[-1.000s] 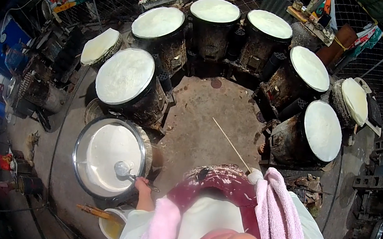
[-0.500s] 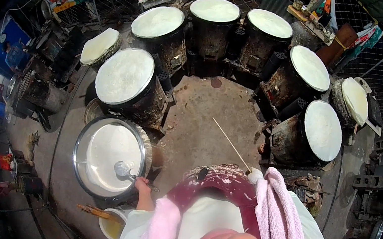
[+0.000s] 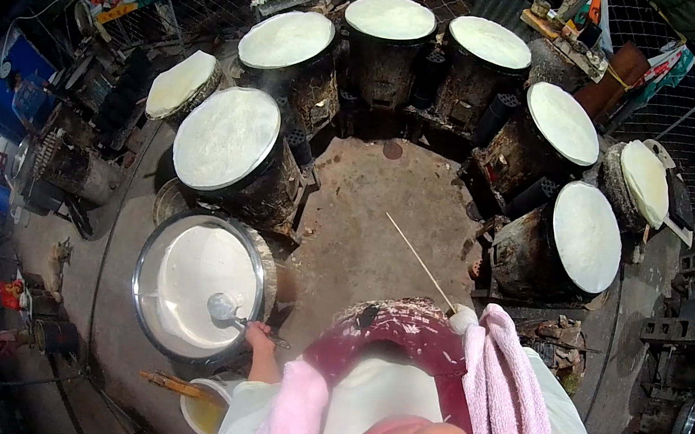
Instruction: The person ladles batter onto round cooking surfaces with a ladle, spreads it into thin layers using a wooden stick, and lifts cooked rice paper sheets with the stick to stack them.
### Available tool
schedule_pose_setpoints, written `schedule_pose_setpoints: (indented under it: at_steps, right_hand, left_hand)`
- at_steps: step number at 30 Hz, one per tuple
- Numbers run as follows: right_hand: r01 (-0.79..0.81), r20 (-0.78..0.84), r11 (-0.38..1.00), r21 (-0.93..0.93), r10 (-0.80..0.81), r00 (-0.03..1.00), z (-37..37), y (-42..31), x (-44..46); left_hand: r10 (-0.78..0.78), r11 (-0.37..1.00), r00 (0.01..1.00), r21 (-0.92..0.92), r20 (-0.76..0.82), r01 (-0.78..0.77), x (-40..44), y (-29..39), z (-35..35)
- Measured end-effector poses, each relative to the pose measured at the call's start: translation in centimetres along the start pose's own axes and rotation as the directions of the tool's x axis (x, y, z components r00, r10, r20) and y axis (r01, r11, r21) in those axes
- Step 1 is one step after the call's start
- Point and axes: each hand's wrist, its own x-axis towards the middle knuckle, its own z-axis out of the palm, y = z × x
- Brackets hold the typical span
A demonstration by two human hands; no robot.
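My left hand [image 3: 260, 339] is closed around the handle of a metal ladle [image 3: 221, 306]. The ladle's bowl rests in white batter [image 3: 192, 270] inside a wide metal-rimmed basin [image 3: 141, 275]. At my other side, my right hand [image 3: 463, 318] appears covered in white, partly hidden by a pink towel [image 3: 510, 393]. A long thin stick [image 3: 415, 258] runs out from it over the floor. Closest to the basin, a round white sheet [image 3: 226, 139] covers the top of a dark drum stove [image 3: 265, 190].
More drum stoves topped with white sheets curve around me, including one on the right [image 3: 585, 236]. Stacks of white sheets [image 3: 644, 182] sit at both outer sides. Near my left elbow stands a bucket [image 3: 205, 413] of yellowish liquid, with a wooden-handled tool [image 3: 180, 386] across it.
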Motion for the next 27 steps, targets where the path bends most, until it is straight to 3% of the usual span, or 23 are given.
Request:
schedule_pose_setpoints:
  at_steps: [27]
  right_hand:
    - [0.060, 0.002, 0.990, -0.127, -0.061, 0.998, -1.0, 2.5, 1.3]
  left_hand:
    - [0.032, 0.999, 0.999, 0.001, -0.009, -0.032, 0.6, -0.4, -0.3]
